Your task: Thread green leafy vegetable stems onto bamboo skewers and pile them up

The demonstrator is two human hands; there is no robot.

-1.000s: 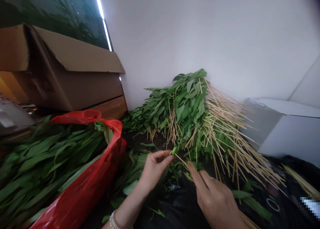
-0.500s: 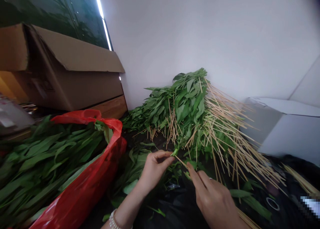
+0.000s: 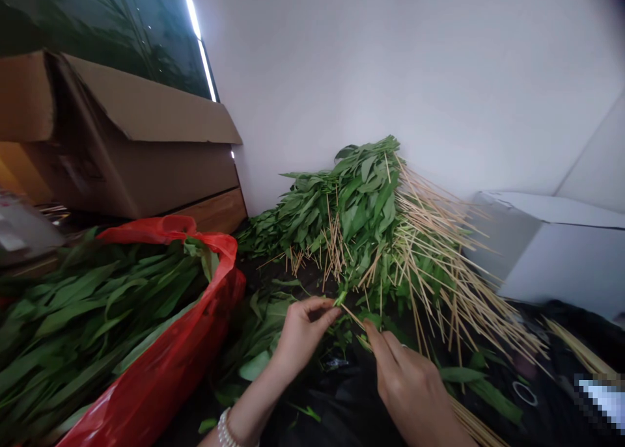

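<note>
My left hand (image 3: 303, 336), wearing a pearl bracelet, pinches a folded green leafy stem (image 3: 340, 298) between thumb and fingertips. One end of a thin wooden skewer (image 3: 352, 315) meets the greens there. My right hand (image 3: 410, 379) grips that skewer's other end, with a ring on one finger. More skewers (image 3: 476, 424) stick out beneath my right hand; whether it holds them too I cannot tell. Just beyond my hands is a heap of skewered leafy greens (image 3: 371, 200), with bare skewer ends (image 3: 439, 258) pointing right and down.
A red plastic bag (image 3: 195, 343) full of long green leaves (image 3: 97, 304) stands at left. Behind it sits an open cardboard box (image 3: 161, 167). A white box (image 3: 561, 258) is at right, against the wall. Loose leaves (image 3: 488, 388) lie on black sheeting.
The view has shifted slightly. Both hands keep nearly the same pose, the left on the greens and the right on the skewer.
</note>
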